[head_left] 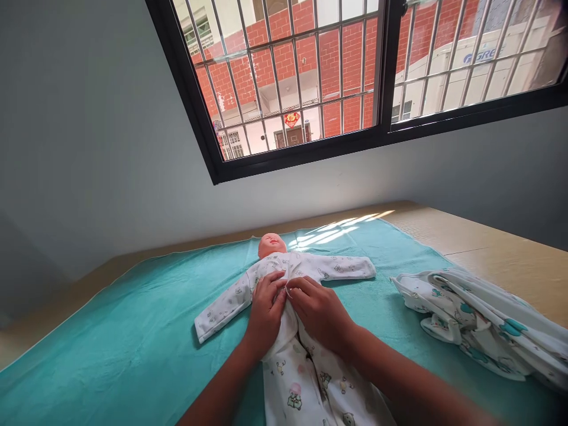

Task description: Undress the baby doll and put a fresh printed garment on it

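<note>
On the doll's (271, 244) white top (266, 269), both hands (270, 296) (313, 302) pinching fabric, exact grip hidden by curled fingers.

The bottom edge cuts off the garment (295, 393) and forearms (394, 367), the right edge the clothes (483, 325). Sleeves (350, 268) hide the doll's (270, 244) hands. Whatever the fingers (306, 285) hold is unclear.

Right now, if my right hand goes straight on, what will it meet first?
Your right hand would likely meet your left hand first, over the white printed cloth shirt; exact depth is unclear.
</note>
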